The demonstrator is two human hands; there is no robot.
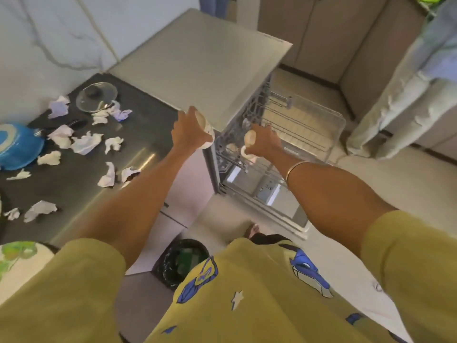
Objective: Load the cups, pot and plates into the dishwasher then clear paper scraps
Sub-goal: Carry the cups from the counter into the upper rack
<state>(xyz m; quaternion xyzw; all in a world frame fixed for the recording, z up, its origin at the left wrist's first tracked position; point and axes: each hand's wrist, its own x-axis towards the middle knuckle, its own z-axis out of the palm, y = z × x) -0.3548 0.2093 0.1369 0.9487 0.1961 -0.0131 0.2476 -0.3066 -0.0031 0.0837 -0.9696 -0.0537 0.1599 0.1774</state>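
Between the fingers of the right hand a pale cup was held, the fingers being curled round its body over the upper rack of the open dishwasher. A second pale cup was gripped in the left hand, poised at the dishwasher's near corner, above the edge of the table. Both cups were judged to be light, stiff and breakable, with a glazed surface likely to slip; a grasp round the body or by the handle was considered suitable, and a gentle setting-down between the rack wires was thought advisable. Farther out, on the table, crumpled paper scraps were seen scattered; these were judged soft and nearly weightless, to be gathered by pinching. A glass lid lay near the wall, and a blue pot stood at the left edge. A lined bin was visible on the floor below.
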